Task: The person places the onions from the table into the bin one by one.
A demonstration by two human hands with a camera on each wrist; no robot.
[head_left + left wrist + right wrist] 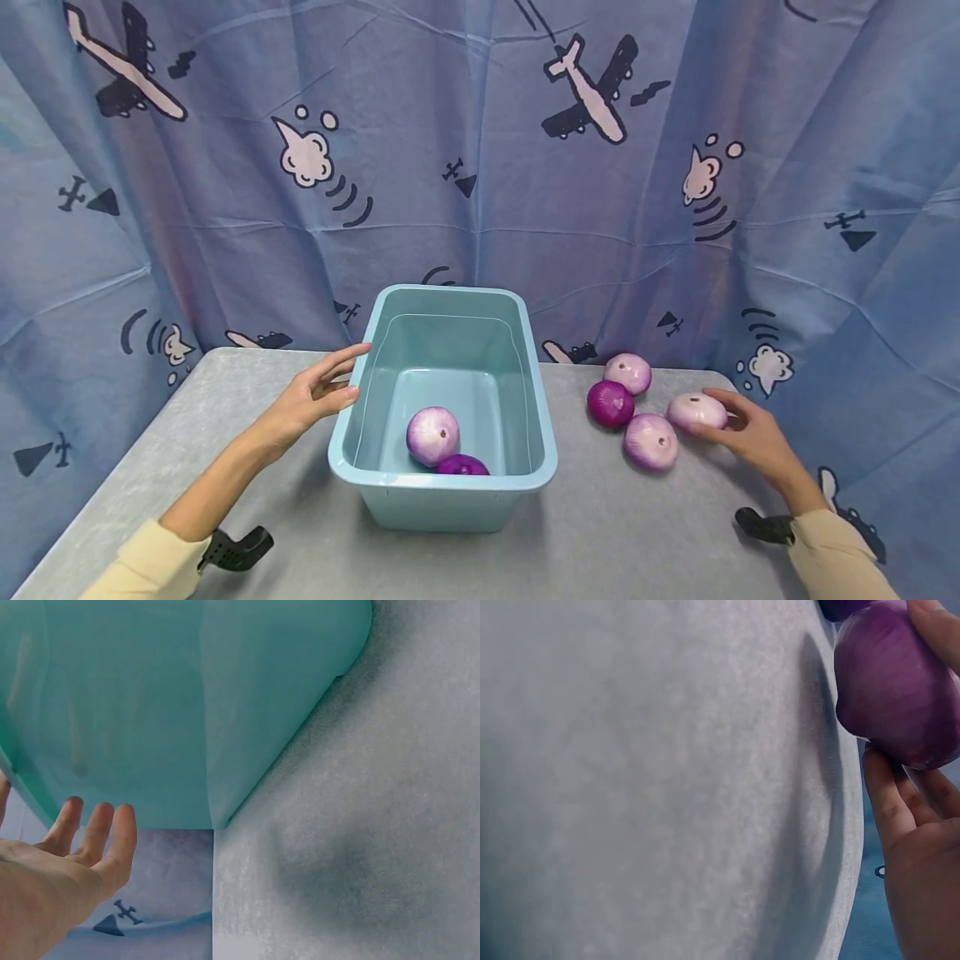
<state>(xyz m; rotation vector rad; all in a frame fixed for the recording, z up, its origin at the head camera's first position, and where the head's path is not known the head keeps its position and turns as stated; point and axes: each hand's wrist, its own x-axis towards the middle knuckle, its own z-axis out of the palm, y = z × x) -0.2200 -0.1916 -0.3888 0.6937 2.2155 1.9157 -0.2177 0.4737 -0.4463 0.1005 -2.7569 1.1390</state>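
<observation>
"Where was the onion, from your station?"

"I saw the pale onion [692,409] near the back right corner of the worktop [615,533], pinched between the thumb and fingers of the right hand [759,437]. I couldn't tell whether it had left the surface."

"And around it?"

"Three more onions [649,443] lay clustered just to its left. Further left stood the blue bin [442,481], two onions [431,433] near its front wall."

"The left hand [303,404]?"

"Loosely spread, fingertips at the bin's left rim. Behind the worktop's back edge hung an airplane-print curtain [420,183]."
</observation>
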